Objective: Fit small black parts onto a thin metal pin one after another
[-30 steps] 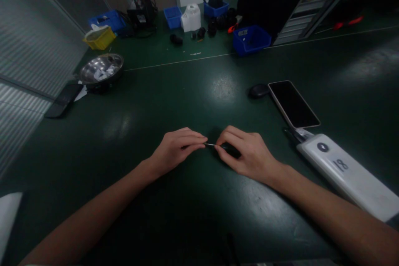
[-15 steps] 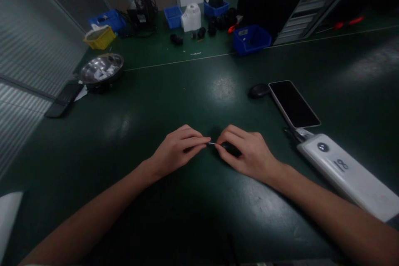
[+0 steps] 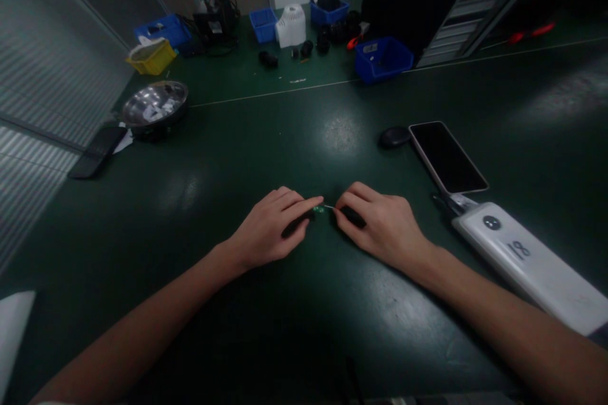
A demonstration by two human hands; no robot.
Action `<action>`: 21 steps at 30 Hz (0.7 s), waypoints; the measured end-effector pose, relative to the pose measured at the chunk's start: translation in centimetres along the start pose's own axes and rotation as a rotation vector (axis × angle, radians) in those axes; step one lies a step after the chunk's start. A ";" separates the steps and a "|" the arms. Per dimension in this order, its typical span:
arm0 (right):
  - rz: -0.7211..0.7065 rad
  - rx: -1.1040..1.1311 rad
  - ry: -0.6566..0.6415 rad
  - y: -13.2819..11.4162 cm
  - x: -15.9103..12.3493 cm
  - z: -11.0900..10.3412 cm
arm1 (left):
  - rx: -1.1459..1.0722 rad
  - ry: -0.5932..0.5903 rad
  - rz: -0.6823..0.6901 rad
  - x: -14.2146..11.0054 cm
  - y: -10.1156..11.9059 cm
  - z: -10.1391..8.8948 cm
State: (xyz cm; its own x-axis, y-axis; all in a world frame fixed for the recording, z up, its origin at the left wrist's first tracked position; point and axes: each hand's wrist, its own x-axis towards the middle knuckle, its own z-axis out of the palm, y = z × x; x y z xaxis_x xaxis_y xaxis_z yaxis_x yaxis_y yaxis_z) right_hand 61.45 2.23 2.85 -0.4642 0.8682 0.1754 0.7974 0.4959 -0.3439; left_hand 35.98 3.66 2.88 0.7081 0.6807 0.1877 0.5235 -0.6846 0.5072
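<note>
Metal shaft [image 3: 329,206] at fingertips [image 3: 338,213] of right grip [image 3: 387,221]

Dark "18" on white device [image 3: 536,269]

Black-handled tool with thin metal shaft [image 3: 352,216]: right hand [image 3: 387,224] hides part of handle. Small shiny green piece [image 3: 318,209] by left hand [image 3: 268,228]: too small to identify. Long white case marked "18" [image 3: 532,269]: right edge cuts it off.

We're on a head cam pretty close above the green table [image 3: 256,145], near side, looking forward and down.
</note>
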 end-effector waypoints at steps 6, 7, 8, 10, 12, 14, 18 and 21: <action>0.030 0.020 0.019 0.1 0.0 0.1 | -0.125 -0.004 -0.003 -0.3 0.4 -0.3; 0.036 0.021 0.025 0.1 0.0 0.1 | -0.120 0.015 -0.013 -0.1 0.6 -0.1; 0.042 0.022 0.031 0.1 0.1 0.1 | -0.111 0.028 -0.023 0.1 0.8 0.2; 0.055 0.023 0.038 0.1 0.1 0.2 | -0.087 0.026 -0.030 0.5 1.3 0.8; 0.062 0.030 0.039 0.1 0.1 0.1 | -0.061 0.010 -0.031 0.6 1.5 1.1; 0.066 0.038 0.031 0.1 0.0 0.1 | -0.039 0.024 -0.053 0.3 1.0 0.7; 0.071 0.050 0.013 0.2 0.0 0.0 | 0.005 0.158 -0.270 -2.4 -2.5 -2.4; 0.078 0.063 0.010 0.1 0.0 -0.1 | 0.157 0.340 -0.523 -6.8 -7.0 -6.1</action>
State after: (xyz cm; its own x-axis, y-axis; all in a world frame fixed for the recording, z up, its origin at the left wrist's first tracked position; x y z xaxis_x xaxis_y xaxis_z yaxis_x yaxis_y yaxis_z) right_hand 61.54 2.29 2.92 -0.3974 0.9045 0.1548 0.8050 0.4246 -0.4145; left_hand 24.67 5.41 3.20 0.1641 0.9619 0.2187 0.8405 -0.2525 0.4794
